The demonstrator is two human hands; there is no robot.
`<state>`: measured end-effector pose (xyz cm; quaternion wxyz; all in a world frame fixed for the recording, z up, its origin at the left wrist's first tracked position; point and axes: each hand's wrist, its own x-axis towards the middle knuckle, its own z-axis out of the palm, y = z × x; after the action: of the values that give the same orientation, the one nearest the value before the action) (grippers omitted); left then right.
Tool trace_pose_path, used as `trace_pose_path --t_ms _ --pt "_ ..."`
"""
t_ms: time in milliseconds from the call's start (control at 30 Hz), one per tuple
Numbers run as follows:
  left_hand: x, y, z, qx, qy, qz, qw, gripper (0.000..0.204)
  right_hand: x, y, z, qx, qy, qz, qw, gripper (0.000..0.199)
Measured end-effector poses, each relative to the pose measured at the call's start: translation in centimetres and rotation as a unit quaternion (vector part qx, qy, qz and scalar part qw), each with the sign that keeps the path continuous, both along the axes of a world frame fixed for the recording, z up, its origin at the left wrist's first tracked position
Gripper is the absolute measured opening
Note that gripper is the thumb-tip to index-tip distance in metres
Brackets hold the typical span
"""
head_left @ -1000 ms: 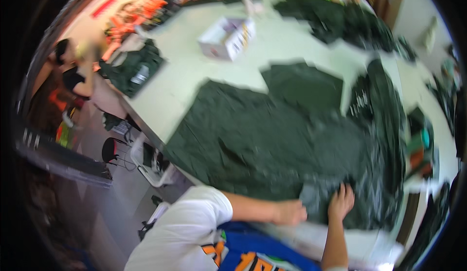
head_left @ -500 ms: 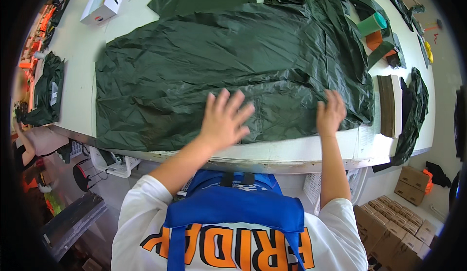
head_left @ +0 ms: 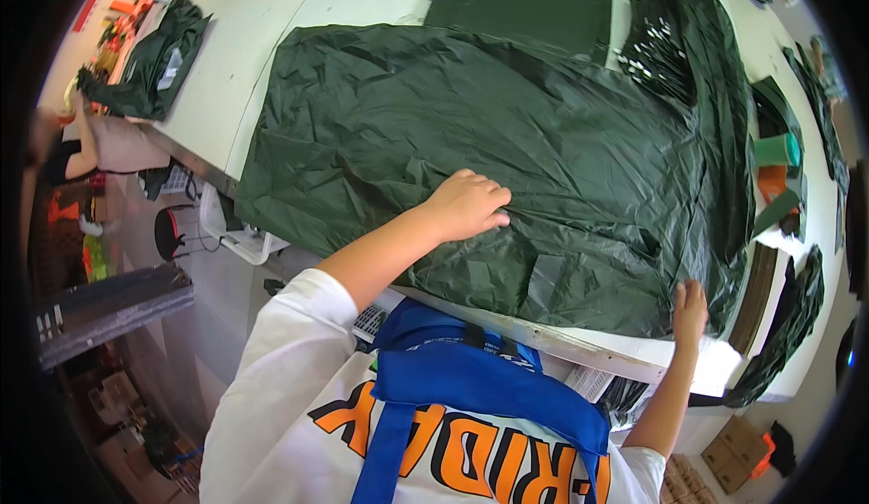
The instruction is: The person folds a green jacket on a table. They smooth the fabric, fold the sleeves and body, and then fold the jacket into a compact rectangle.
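Observation:
A large dark green sheet (head_left: 579,169), thin, shiny and crumpled like plastic or coated cloth, lies spread over the table in front of me. My left hand (head_left: 468,204) is on its middle with curled fingers closed on the material, and creases run out from the hand. At the sheet's near right corner, my right hand (head_left: 690,312) lies on the material, fingers stretched forward. The sheet's near edge reaches the table edge, and a strip of different sheen crosses it between my hands.
Behind lies a flat stack of dark green pieces (head_left: 525,6), beside a bundle of black strips (head_left: 654,42). On the right are a green roll (head_left: 777,151) and dark folded material (head_left: 797,323). Another person's arm (head_left: 86,137) shows far left, near a dark bundle (head_left: 158,65).
My view has turned, so the table looks tilted. My left hand went from spread fingers to curled ones on the sheet. My right hand moved toward the near right corner.

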<state>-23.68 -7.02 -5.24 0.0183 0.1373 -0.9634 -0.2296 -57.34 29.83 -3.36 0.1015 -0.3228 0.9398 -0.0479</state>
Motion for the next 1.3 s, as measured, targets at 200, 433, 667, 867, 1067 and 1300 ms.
trace_pose_path --t_ms 200,433,667,867,1067,1300 --pt "6.9 -5.0 2.8 0.003 -0.067 -0.005 0.998 0.036 5.1 -10.2 -1.5 -0.105 -0.053 0.217 0.969 0.027" --pt "5.2 -8.0 0.0 0.081 -0.221 0.035 0.971 0.026 2.4 -11.0 -3.8 -0.075 -0.08 0.208 0.972 0.016" --pt "7.7 -3.7 -3.5 -0.095 -0.003 0.165 0.982 0.041 2.1 -11.5 -5.9 -0.064 -0.031 0.159 0.985 0.018" --pt "5.5 -1.1 -0.2 -0.083 0.052 0.134 0.986 0.051 1.6 -11.9 -6.2 -0.011 -0.017 0.149 0.989 0.017" --pt "5.1 0.5 -2.3 -0.04 -0.08 0.044 0.995 0.061 2.3 -12.2 -5.5 0.004 -0.059 0.151 0.987 0.02" --pt "7.6 -2.4 0.0 -0.039 -0.086 0.046 0.995 0.06 2.3 -16.8 1.1 -0.043 -0.233 0.231 0.943 0.033"
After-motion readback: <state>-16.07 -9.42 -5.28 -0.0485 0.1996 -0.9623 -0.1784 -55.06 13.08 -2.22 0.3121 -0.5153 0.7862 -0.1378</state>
